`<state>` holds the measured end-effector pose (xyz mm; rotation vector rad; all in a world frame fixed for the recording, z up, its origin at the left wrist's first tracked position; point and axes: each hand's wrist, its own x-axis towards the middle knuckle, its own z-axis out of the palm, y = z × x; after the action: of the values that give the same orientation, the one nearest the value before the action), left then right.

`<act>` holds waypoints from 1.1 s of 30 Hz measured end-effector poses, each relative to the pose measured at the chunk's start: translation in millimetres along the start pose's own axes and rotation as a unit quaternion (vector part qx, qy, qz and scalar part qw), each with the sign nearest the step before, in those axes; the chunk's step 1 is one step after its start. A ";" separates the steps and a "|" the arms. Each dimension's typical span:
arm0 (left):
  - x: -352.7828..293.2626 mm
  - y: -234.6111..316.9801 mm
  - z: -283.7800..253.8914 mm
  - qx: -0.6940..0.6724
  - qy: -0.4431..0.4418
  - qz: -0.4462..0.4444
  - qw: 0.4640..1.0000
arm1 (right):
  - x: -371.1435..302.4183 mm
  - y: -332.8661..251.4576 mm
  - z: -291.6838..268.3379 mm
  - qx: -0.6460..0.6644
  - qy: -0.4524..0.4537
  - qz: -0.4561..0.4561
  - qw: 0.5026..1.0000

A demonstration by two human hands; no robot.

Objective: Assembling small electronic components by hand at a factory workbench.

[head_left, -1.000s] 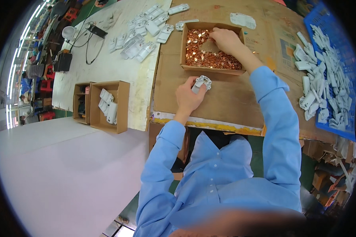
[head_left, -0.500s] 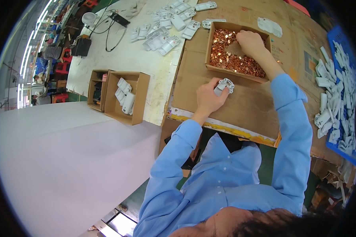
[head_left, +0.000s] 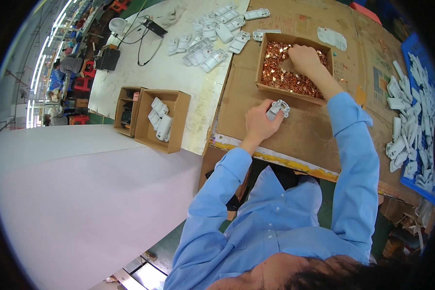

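My left hand point(head_left: 262, 121) grips a small white plastic housing point(head_left: 278, 110) between thumb and fingers, just above the cardboard near the table's front. My right hand point(head_left: 304, 60) is over a shallow cardboard box point(head_left: 287, 94) filled with small copper-coloured metal pieces point(head_left: 275, 67). Its fingers are curled and closed down at the pieces, and what they pinch, if anything, is hidden. A bare patch of the box bottom shows beside those fingers.
Several white housings point(head_left: 212, 60) lie on the pale table at far left. An open carton point(head_left: 178, 116) with white parts stands at its near edge. At right, a blue crate point(head_left: 411, 182) is heaped with white plastic parts. A flattened clear bag point(head_left: 331, 37) lies beyond the box.
The whole view has shifted slightly, so the table and boxes sit a little further right. My right hand remains in the box of metal pieces, and my left hand still holds the housing.
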<state>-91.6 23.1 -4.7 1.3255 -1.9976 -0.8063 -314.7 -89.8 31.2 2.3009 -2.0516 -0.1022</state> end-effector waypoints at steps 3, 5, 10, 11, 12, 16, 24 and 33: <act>-1.2 -0.6 0.2 -0.010 0.018 0.014 1.000 | -1.9 -6.9 -6.4 0.016 -0.007 0.002 1.000; -1.6 -2.6 0.1 -0.011 0.024 0.017 1.000 | -4.5 -13.0 -13.2 0.026 -0.013 0.005 1.000; -1.1 -1.9 2.2 0.003 0.007 0.010 1.000 | -15.9 -13.7 -26.0 0.100 0.006 0.037 0.994; -1.0 -1.9 3.8 0.011 0.006 0.011 1.000 | -21.0 -12.2 -28.5 0.097 0.009 0.040 0.994; -1.2 -2.5 4.0 0.009 0.007 0.016 1.000 | -28.1 -14.4 -34.4 0.131 0.021 0.038 0.990; -1.7 -5.8 5.7 -0.005 0.008 0.012 1.000 | -77.2 -13.4 -52.3 0.266 0.041 0.031 0.962; -3.2 -7.5 4.1 -0.015 0.013 0.009 1.000 | -235.5 -23.1 -46.7 0.519 0.033 0.082 0.850; -29.8 11.9 28.6 -0.316 -0.019 -0.056 0.947 | -340.4 -58.2 0.8 0.778 0.069 0.074 0.620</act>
<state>-110.5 59.2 -18.3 1.0424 -1.4960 -1.3892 -295.9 255.0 29.2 2.1529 -2.4167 2.7095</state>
